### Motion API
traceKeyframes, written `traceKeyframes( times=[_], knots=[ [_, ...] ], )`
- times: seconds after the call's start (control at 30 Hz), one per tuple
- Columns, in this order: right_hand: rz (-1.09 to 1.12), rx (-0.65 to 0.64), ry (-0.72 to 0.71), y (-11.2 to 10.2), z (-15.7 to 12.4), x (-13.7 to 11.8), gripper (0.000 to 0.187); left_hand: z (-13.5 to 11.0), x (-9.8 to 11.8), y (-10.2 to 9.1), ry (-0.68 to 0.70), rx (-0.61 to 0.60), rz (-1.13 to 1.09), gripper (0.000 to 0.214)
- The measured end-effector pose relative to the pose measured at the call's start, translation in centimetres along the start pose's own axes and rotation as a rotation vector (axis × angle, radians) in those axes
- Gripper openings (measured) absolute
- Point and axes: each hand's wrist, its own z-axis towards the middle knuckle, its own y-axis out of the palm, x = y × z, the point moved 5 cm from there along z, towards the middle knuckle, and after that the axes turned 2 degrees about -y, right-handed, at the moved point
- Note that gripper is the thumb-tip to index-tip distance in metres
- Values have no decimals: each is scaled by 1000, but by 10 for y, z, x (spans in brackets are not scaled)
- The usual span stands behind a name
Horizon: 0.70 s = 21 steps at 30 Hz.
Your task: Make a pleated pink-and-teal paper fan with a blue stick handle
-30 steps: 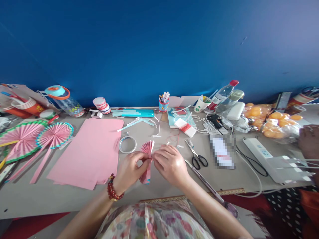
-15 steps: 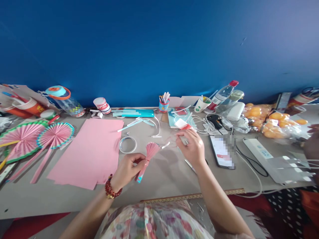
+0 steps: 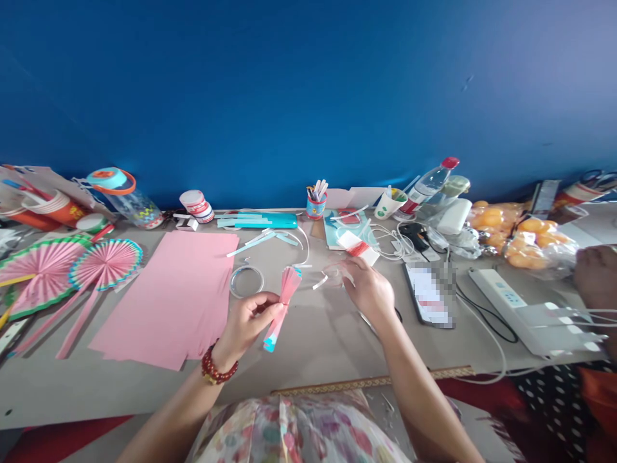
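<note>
My left hand (image 3: 253, 315) is closed around the middle of a pleated pink paper strip (image 3: 288, 286) with blue ends, bound at the centre with what looks like red thread. The pleats flare slightly at the top. Just beyond my right hand (image 3: 369, 289) lies a white card wound with red thread (image 3: 359, 247). My right hand is lowered over the table with its fingers loosely apart, beside a clear ring-shaped roll (image 3: 332, 275). A thin metal tool (image 3: 367, 323) lies partly hidden beneath that hand.
Pink paper sheets (image 3: 166, 299) lie on the left beside finished pleated fans (image 3: 106, 263). A coil of wire (image 3: 247, 281) sits behind my left hand. To the right are a phone (image 3: 429, 292), a power strip (image 3: 511, 308) and another person's hand (image 3: 595, 276) at the edge.
The thread card has left my right hand and lies on the table; that hand has drawn down slightly. My left hand has turned the pleated paper more upright.
</note>
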Motion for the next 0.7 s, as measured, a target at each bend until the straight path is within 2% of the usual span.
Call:
traceKeyframes(
  times=[0.07, 0.13, 0.23, 0.3, 0.4, 0.53, 0.7],
  knots=[
    [33, 38, 2, -3, -2, -4, 13, 1, -1, 1, -25, 2, -50, 23],
    [121, 118, -62, -9, -5, -16, 17, 1, 0, 3, -54, -2, -116, 24],
    [328, 209, -332, -19, -15, -48, 9, 1, 0, 9, -119, -26, -254, 27],
    [412, 223, -469, -22, -23, -68, 16, 1, 0, 13, -157, -42, -347, 28],
    [479, 201, -593, -23, -30, -90, 28, 1, -1, 19, -163, -55, -474, 26],
    [525, 206, -650, -21, -31, -102, 33, -1, -4, 25, -154, -47, -579, 23],
    [585, 222, -652, -22, -28, -104, 24, -6, -5, 30, -139, -23, -630, 20]
  ],
)
